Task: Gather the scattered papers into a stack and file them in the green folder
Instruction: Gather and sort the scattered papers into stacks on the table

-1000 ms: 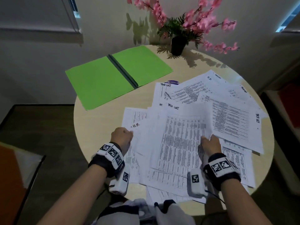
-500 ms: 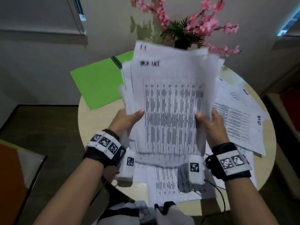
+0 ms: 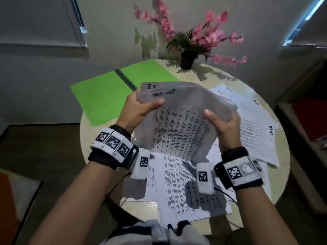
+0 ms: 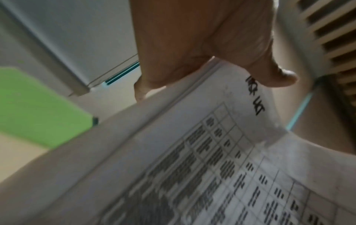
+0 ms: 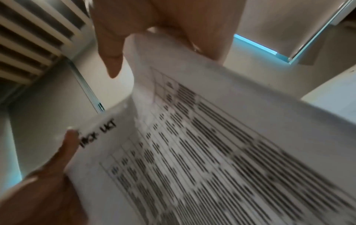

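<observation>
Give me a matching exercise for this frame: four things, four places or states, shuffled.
Things:
1. green folder
2. paper bundle
3. flower pot
4. loose sheets

States:
A. flat on the table's near edge, below the wrists
B. lying open on the table's far left
C. gripped by the left hand and right hand, lifted off the table
D. standing at the table's far edge by the wall

Pairs: 1-B, 2-C, 3-D, 4-A
</observation>
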Action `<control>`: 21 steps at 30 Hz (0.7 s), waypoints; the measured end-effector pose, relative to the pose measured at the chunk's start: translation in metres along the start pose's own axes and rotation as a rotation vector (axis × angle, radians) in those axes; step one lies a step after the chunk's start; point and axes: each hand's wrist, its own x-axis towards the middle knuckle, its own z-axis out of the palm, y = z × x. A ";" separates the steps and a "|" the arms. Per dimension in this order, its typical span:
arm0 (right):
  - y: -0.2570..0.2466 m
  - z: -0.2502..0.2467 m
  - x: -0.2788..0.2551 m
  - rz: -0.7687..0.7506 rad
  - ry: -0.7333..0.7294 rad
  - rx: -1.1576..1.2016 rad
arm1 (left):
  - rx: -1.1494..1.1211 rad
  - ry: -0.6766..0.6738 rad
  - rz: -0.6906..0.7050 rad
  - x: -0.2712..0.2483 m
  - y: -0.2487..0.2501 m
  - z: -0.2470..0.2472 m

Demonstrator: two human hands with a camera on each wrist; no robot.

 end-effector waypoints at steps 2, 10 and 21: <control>0.010 0.010 0.000 0.093 0.040 -0.055 | -0.082 0.058 -0.037 0.003 -0.019 0.004; -0.006 0.003 0.010 -0.005 0.189 0.176 | -0.321 0.056 0.052 0.021 -0.023 -0.009; 0.072 -0.006 -0.018 0.445 0.230 -0.277 | 0.428 0.192 -0.497 -0.002 -0.087 0.010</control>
